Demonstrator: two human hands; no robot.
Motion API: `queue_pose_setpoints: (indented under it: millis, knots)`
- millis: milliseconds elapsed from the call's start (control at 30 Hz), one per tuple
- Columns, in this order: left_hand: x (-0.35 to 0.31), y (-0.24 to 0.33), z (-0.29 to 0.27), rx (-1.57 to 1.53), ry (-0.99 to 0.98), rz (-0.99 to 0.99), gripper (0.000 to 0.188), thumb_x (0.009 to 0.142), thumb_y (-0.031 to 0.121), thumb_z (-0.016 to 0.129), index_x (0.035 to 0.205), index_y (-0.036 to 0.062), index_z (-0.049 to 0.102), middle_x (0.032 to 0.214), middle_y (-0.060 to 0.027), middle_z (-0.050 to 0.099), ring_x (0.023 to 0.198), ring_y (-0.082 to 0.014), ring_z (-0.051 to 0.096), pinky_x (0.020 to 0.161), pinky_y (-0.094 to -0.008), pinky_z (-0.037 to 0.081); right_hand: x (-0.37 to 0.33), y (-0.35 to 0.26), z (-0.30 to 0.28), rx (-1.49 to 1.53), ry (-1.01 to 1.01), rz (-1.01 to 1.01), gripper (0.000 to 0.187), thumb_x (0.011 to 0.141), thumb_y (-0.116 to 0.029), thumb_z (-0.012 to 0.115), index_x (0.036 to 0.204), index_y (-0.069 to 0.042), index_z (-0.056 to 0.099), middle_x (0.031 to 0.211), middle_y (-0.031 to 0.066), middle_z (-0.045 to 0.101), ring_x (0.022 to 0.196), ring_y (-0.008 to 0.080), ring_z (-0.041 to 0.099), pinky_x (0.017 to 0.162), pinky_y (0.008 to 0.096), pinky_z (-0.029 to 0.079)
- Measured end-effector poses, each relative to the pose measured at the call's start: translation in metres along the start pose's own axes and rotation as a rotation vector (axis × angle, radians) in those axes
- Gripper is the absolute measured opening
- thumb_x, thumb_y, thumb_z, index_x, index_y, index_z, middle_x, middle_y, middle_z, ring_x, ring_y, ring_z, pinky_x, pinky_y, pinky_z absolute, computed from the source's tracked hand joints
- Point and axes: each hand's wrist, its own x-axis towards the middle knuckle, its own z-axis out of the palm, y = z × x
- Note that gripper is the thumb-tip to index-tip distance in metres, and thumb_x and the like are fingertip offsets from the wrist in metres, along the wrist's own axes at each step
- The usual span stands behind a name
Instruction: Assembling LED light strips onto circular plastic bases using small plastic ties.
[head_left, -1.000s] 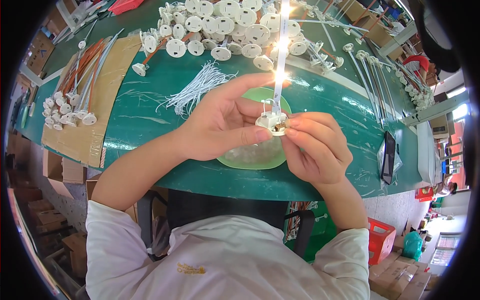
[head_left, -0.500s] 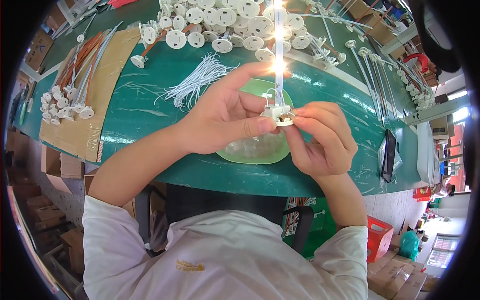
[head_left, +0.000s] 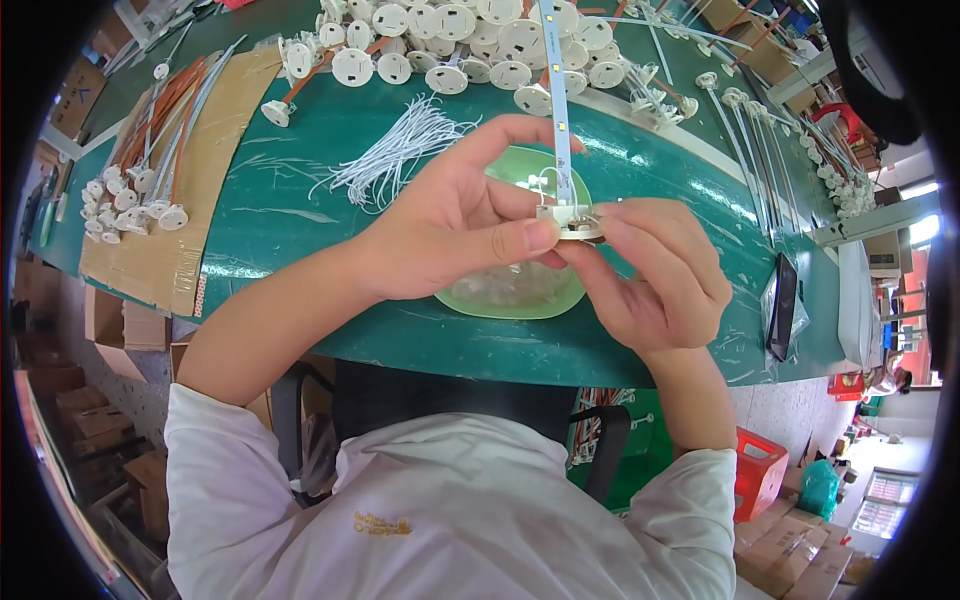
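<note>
Shifted slightly rightward since a second ago, the LED strip (head_left: 556, 90) I am watching has also gone dark. Broadest in my view is the green worktop (head_left: 290, 190); a pile of round white lamp bases (head_left: 453, 20) lies at its far edge, a cardboard sheet (head_left: 150, 265) at its left. Close to the near edge sits a light-green bowl (head_left: 510, 314), loose white wires (head_left: 395, 150) beyond and left of it. Over the bowl, my left hand (head_left: 455, 220) grasps the left side of the strip's round white base (head_left: 578, 236); my right hand's (head_left: 660, 265) fingers pinch its right rim.
</note>
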Motion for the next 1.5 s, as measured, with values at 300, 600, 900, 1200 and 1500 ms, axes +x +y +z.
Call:
queue_pose_setpoints:
  millis: [300, 600, 900, 1200, 1500]
  knots:
    - [0.002, 0.001, -0.002, 0.123, 0.057, -0.001, 0.053, 0.096, 0.008, 0.062, 0.138, 0.0062, 0.031, 0.111, -0.0175, 0.067, 0.105, -0.0204, 0.066, 0.091, -0.0334, 0.052, 0.006, 0.011, -0.01, 0.169, -0.151, 0.074, 0.021, 0.071, 0.007, 0.076, 0.091, 0.004, 0.069, 0.086, 0.0133, 0.069, 0.076, 0.0281, 0.067, 0.065, 0.0335, 0.054]
    - [0.004, 0.003, 0.001, 0.235, 0.142, -0.003, 0.051, 0.095, 0.006, 0.062, 0.137, 0.0076, 0.032, 0.109, -0.0166, 0.068, 0.105, -0.0233, 0.067, 0.091, -0.0336, 0.052, -0.015, 0.05, -0.036, 0.79, 0.437, 0.731, 0.018, 0.096, -0.004, 0.058, 0.079, 0.002, 0.063, 0.076, 0.0118, 0.064, 0.074, 0.0188, 0.057, 0.063, 0.027, 0.047]
    - [0.003, 0.001, -0.003, 0.157, 0.162, 0.028, 0.053, 0.093, 0.003, 0.065, 0.136, 0.0068, 0.034, 0.11, -0.0168, 0.068, 0.104, -0.0203, 0.066, 0.091, -0.0327, 0.053, 0.003, 0.015, -0.005, 0.031, -0.136, -0.094, 0.025, 0.07, 0.008, 0.075, 0.094, 0.004, 0.068, 0.091, 0.0129, 0.069, 0.075, 0.0234, 0.063, 0.064, 0.0288, 0.051]
    - [0.003, 0.001, -0.004, 0.311, 0.144, 0.054, 0.059, 0.084, -0.006, 0.07, 0.133, 0.0064, 0.04, 0.11, -0.0155, 0.068, 0.105, -0.0182, 0.065, 0.093, -0.0337, 0.052, -0.011, 0.037, -0.034, 1.396, 0.517, 0.947, 0.016, 0.101, -0.015, 0.051, 0.097, -0.002, 0.06, 0.076, 0.003, 0.058, 0.068, 0.0117, 0.053, 0.057, 0.0262, 0.041]
    - [0.001, -0.007, -0.008, 0.566, 0.143, 0.133, 0.061, 0.079, 0.001, 0.078, 0.133, 0.0065, 0.05, 0.131, -0.0071, 0.057, 0.109, -0.0204, 0.065, 0.093, -0.0347, 0.052, 0.005, 0.0, -0.013, 0.434, -0.185, 0.823, 0.014, 0.086, 0.002, 0.067, 0.1, -0.001, 0.067, 0.095, 0.0063, 0.064, 0.082, 0.0106, 0.058, 0.064, 0.0227, 0.046]
